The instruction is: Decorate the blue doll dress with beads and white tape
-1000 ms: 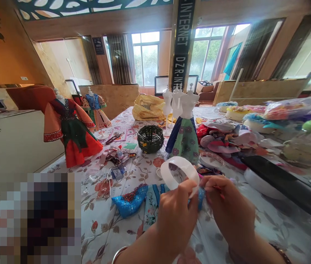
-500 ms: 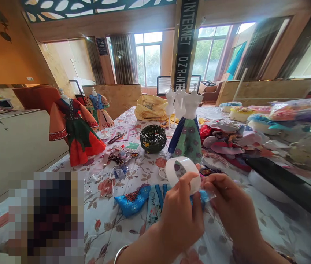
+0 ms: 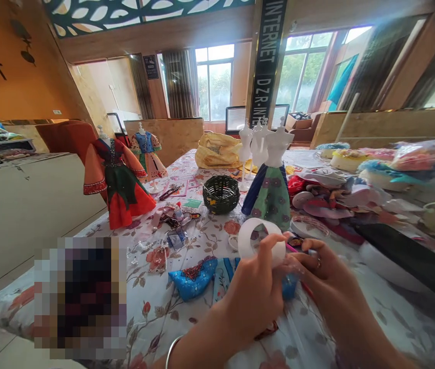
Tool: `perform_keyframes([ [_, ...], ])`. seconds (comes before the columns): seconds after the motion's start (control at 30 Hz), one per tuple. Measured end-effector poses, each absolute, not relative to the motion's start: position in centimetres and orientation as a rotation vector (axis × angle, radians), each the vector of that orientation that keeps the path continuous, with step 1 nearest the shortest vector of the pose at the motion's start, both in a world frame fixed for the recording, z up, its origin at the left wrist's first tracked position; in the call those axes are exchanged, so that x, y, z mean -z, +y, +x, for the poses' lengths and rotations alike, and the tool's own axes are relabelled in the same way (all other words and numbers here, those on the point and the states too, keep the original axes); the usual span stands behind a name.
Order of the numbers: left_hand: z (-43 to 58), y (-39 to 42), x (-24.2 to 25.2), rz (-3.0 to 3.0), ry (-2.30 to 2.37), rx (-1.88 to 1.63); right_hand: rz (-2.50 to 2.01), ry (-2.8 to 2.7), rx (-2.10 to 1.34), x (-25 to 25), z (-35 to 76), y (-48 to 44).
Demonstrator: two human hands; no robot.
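Observation:
My left hand (image 3: 253, 292) is closed round a white tape roll (image 3: 257, 238), held upright just above the table. My right hand (image 3: 323, 279) is beside it, fingers pinched at the roll's edge on a strip of clear tape with something thin and pink under them. Under both hands lies a small blue embroidered doll garment (image 3: 198, 277) on the flowered tablecloth (image 3: 156, 312).
Behind the hands stand a white mannequin in a green floral skirt (image 3: 269, 192), a dark woven basket (image 3: 221, 193), a red-and-green dressed doll (image 3: 119, 189) and a second doll (image 3: 146, 156). Fabric pieces and bags are piled at the right (image 3: 355, 189). A yellow bag (image 3: 217, 150) sits farther back.
The view has shifted slightly right and down. My hands stay together on the tape roll, and my right fingers have moved closer in against its edge.

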State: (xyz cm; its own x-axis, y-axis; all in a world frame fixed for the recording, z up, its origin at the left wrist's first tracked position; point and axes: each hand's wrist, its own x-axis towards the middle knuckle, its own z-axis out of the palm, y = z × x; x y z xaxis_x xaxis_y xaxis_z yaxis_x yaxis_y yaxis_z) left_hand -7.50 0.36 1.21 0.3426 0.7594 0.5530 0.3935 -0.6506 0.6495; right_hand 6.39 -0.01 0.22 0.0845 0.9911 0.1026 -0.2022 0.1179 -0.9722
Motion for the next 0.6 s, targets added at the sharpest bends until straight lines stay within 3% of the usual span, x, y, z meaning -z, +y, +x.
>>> perform_keyframes([
  [0.3,-8.17,1.06,-1.8,2.444,1.027,-1.031,-0.924,-1.092,-1.223,0.46,6.47,0.08],
  [0.6,-8.56,1.04,-2.15,2.779,1.007,-0.949,-0.932,-1.124,-0.99,0.38,6.04,-0.06],
])
